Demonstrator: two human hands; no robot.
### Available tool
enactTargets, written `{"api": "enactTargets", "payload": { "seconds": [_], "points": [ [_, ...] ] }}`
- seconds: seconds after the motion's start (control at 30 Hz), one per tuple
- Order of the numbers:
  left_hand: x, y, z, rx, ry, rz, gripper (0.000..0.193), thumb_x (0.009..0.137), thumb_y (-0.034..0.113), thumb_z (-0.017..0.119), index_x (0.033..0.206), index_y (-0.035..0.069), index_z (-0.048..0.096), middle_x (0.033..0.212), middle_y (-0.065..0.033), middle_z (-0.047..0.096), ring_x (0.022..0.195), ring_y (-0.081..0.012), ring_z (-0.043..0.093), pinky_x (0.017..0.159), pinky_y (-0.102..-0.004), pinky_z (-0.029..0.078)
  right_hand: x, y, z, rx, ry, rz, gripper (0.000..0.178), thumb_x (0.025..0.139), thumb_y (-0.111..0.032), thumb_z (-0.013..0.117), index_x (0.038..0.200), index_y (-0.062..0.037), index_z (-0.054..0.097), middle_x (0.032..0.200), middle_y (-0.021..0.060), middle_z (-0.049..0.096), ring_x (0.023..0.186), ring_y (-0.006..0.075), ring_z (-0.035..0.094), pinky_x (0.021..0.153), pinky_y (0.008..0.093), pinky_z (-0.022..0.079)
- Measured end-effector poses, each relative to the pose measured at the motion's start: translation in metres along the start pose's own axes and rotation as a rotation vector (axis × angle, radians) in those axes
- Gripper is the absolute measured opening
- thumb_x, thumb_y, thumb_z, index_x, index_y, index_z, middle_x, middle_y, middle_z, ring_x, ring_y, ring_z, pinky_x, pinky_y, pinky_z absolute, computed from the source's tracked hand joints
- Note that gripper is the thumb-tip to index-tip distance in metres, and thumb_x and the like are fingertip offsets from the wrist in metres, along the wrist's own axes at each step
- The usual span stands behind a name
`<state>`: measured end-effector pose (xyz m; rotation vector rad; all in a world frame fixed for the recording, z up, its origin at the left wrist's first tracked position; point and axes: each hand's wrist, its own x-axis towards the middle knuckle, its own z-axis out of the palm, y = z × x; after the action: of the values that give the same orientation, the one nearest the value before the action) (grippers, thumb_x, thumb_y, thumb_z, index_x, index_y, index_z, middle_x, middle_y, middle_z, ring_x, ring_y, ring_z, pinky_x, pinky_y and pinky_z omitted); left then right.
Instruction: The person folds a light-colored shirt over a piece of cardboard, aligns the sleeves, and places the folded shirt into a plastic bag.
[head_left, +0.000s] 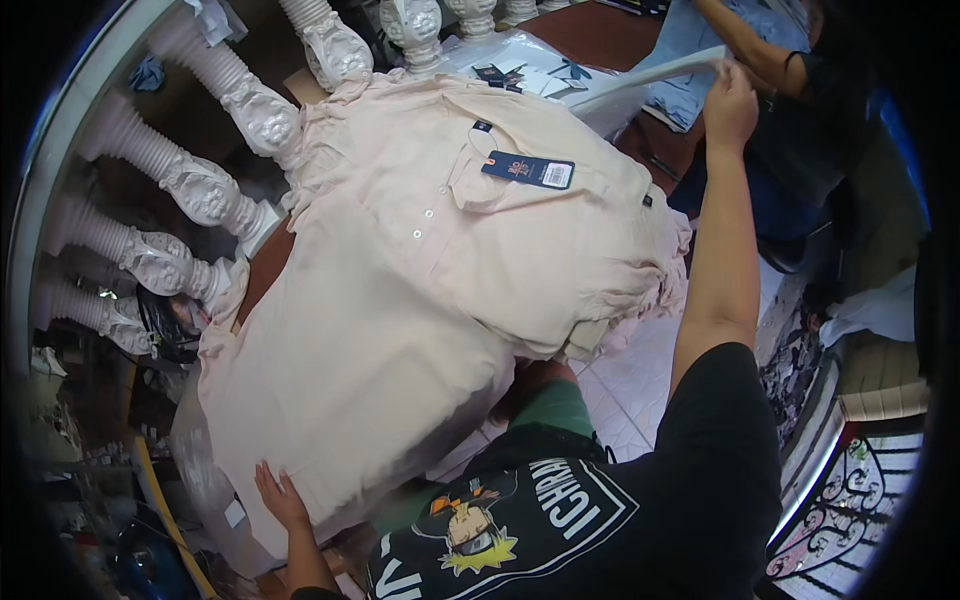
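Note:
A pale pink shirt (350, 390) is spread over a plastic-wrapped bundle, with more pink shirts (560, 240) piled on the table behind it. A dark blue tag (527, 170) lies on the collar of the top one, and small buttons run down its front. My left hand (282, 497) rests flat on the near left edge of the spread shirt, fingers apart. Stretched out to the far right, my right hand (731, 108) is closed on the edge of a clear plastic bag (640, 85), pulled up in a band.
White carved balusters (205, 185) line the left and far side. Loose tags (545, 78) lie on plastic at the back. At the far right, another person's arm (745, 38) reaches over light blue garments (690, 65). A scrolled metal grille (850, 510) stands lower right.

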<state>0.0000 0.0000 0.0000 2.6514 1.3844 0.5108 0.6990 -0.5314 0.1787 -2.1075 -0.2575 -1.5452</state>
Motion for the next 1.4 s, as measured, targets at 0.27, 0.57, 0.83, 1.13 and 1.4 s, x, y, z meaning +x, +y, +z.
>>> {"api": "enactTargets", "payload": {
  "seconds": [0.27,0.57,0.83,1.13,1.4],
  "points": [
    [0.035,0.05,-0.023,-0.073,0.336,0.117,0.043,0.092,0.016,0.054,0.13,-0.003,0.048,0.139,-0.0213,0.043,0.132,-0.036,0.037,0.11,-0.0437,0.027,0.049,-0.092,-0.036,0.158,0.312,-0.084,0.027,0.084,-0.022,0.065,0.106,-0.0061,0.065,0.096,0.0181,0.068,0.088,0.0303,0.066,0.078,0.0371,0.049],
    [0.053,0.312,-0.047,-1.972,-0.718,0.125,0.06,0.096,0.042,0.051,0.135,-0.002,0.043,0.135,-0.0132,0.049,0.123,-0.0265,0.048,0.103,-0.0388,0.038,-0.175,-0.335,-0.176,0.909,-0.728,-0.761,0.03,0.073,-0.008,0.068,0.102,-0.0063,0.066,0.1,0.0088,0.063,0.095,0.0259,0.06,0.085,0.0379,0.046],
    [0.047,0.231,-0.039,-1.923,-0.17,-0.355,0.046,0.085,0.01,0.07,0.124,-0.006,0.049,0.12,-0.0137,0.058,0.109,-0.0244,0.057,0.096,-0.0382,0.047,-0.185,-0.332,-0.157,0.995,-0.925,0.042,0.051,0.078,-0.024,0.076,0.121,-0.0028,0.058,0.113,0.013,0.063,0.105,0.0252,0.06,0.088,0.0362,0.049],
    [0.023,0.164,-0.032,-1.818,0.06,-0.479,0.06,0.085,0.015,0.071,0.132,-0.006,0.04,0.13,-0.0173,0.05,0.122,-0.0285,0.048,0.105,-0.0383,0.037,-0.259,-0.401,-0.179,1.311,-1.796,0.806,0.028,0.091,-0.029,0.063,0.102,-0.0037,0.065,0.091,0.0084,0.07,0.079,0.0111,0.066,0.061,0.0212,0.049],
    [-0.018,0.157,-0.031,-0.653,-0.227,0.322,0.074,0.077,0.037,0.075,0.135,0.003,0.046,0.147,-0.0186,0.031,0.141,-0.0385,0.015,0.112,-0.0504,0.017,-0.283,-0.411,-0.165,0.997,-1.728,0.691,0.025,0.087,-0.025,0.068,0.099,-0.0031,0.066,0.091,0.0083,0.07,0.072,0.0118,0.065,0.057,0.0225,0.048]
  ]
}}
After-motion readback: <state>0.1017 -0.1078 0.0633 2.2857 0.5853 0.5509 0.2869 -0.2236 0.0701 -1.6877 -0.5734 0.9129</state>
